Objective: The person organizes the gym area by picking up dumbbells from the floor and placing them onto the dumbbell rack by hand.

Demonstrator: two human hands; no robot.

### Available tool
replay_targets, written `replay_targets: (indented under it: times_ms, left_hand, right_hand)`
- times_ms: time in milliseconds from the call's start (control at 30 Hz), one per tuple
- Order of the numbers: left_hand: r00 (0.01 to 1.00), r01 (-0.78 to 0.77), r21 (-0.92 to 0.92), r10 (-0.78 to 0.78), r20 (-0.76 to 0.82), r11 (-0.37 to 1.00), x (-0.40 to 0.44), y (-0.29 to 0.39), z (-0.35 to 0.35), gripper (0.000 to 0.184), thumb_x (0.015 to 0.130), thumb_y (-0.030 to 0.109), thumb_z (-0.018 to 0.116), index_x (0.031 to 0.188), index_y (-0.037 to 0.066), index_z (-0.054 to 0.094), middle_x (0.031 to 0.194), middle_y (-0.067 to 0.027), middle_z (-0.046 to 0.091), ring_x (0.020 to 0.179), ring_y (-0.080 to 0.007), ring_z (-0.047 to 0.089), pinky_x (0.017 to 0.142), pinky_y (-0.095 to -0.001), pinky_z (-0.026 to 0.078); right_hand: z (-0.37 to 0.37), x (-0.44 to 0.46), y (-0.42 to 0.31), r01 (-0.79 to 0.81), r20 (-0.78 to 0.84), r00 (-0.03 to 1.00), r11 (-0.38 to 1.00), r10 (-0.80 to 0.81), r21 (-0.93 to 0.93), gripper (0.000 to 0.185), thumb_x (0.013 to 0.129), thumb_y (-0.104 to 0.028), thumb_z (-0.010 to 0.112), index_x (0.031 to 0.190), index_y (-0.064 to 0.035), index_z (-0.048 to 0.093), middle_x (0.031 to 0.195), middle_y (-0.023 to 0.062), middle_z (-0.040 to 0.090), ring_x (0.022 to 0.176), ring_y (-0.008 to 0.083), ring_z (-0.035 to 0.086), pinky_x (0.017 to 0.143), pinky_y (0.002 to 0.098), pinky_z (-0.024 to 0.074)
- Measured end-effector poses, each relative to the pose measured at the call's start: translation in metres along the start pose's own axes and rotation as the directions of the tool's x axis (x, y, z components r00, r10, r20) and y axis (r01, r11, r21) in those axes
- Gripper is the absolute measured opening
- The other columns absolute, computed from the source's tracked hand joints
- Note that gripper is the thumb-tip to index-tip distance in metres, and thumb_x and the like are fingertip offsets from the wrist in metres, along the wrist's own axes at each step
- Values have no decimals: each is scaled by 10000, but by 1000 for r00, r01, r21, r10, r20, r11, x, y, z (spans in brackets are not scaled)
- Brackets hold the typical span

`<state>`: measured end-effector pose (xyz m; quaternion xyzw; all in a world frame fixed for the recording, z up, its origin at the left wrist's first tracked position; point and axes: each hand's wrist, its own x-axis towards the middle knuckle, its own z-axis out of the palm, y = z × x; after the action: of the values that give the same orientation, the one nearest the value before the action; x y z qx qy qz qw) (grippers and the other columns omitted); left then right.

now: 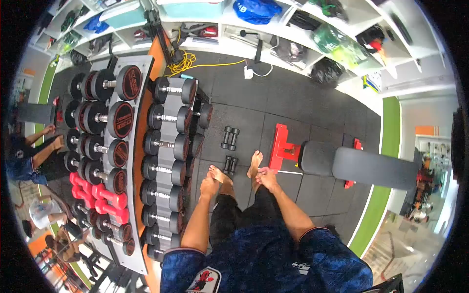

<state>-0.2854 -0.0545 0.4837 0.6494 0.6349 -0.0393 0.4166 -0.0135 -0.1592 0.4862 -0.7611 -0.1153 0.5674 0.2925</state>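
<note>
Both arms reach forward above the bare feet. My left hand [208,186] is near the left foot [221,175], its fingers curled, with nothing I can make out in it. My right hand [266,178] hangs beside the right foot [255,163], fingers partly bent and close together; whether anything is in it is too small to tell. On the dark floor ahead lie a pair of small black dumbbells [230,138] and, nearer the left foot, a second small pair [230,165].
Dumbbell racks [141,146] stand at the left, with red dumbbells [111,202] low down. A red-framed bench [320,158] is at the right. White shelves [227,29] with bags line the back; a yellow cable [183,63] lies before them. People show at the left edge.
</note>
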Motion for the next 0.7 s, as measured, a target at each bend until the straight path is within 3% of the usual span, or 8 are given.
replay_targets:
  times_ms: [67, 167, 200, 300, 433, 467, 600, 700]
  left_hand:
    - [998, 42, -23, -42, -37, 999, 27, -3, 19, 294, 766, 182, 647, 1000, 35, 544, 835, -171, 670, 820, -354, 656, 747, -450, 505]
    - [977, 140, -440, -195, -81, 887, 69, 2, 61, 352, 766, 275, 624, 1031, 47, 581, 906, -203, 672, 863, -382, 652, 821, -451, 495]
    - [970, 144, -480, -220, -106, 865, 93, -11, 91, 342, 771, 269, 618, 1038, 56, 595, 873, -191, 666, 862, -350, 651, 837, -432, 490]
    - [968, 15, -35, -24, -250, 999, 174, -90, 211, 318, 777, 224, 605, 1045, 54, 590, 866, -203, 649, 888, -347, 631, 868, -414, 475]
    - [985, 22, -202, -56, -166, 979, 259, -106, 271, 368, 791, 197, 621, 1108, 19, 565, 854, -169, 658, 819, -322, 636, 758, -405, 497]
    - [984, 54, -227, -90, -153, 972, 278, -109, 285, 416, 771, 209, 639, 1131, 20, 551, 911, -192, 637, 863, -345, 618, 797, -416, 483]
    - [949, 19, -93, -47, -312, 995, 354, -108, 329, 500, 731, 214, 655, 1192, 84, 511, 1021, -203, 588, 997, -391, 542, 865, -471, 447]
    - [974, 32, 138, 0, -225, 990, 399, -104, 342, 559, 702, 210, 693, 1215, 102, 497, 1022, -176, 589, 1045, -360, 521, 859, -451, 452]
  right_hand:
    - [21, 48, 3, 21, 59, 998, 1000, -20, -3, 225, 845, -26, 556, 1067, -12, 519, 803, 99, 632, 635, 164, 625, 540, 289, 510]
    - [51, 150, 59, 90, 83, 993, 996, -89, -13, 241, 820, -35, 573, 1057, -15, 530, 789, 93, 629, 617, 170, 615, 519, 292, 496]
    - [62, 187, 76, 104, 72, 992, 995, -104, -2, 247, 813, -39, 579, 1055, -18, 533, 784, 91, 628, 613, 171, 613, 513, 292, 492]
    - [91, 287, 125, 59, -73, 995, 992, -68, -109, 264, 796, -56, 594, 1050, -18, 534, 767, 86, 620, 606, 164, 602, 515, 291, 490]
    - [122, 410, 182, 100, -185, 973, 971, -141, -219, 292, 794, -110, 629, 1055, -24, 530, 773, 76, 614, 603, 147, 591, 522, 283, 476]
    - [122, 429, 178, -58, -95, 995, 982, 41, -178, 512, 763, -337, 661, 1150, -25, 536, 1079, 224, 626, 1088, 345, 564, 933, 418, 429]
    - [150, 486, 164, -107, -182, 982, 955, 58, -276, 666, 738, -484, 673, 1196, -37, 487, 1113, 227, 612, 1077, 394, 568, 921, 436, 441]
    - [161, 506, 153, -250, -304, 944, 878, 128, -408, 662, 731, -523, 659, 1157, -38, 513, 1126, 221, 599, 1045, 362, 589, 873, 441, 464]
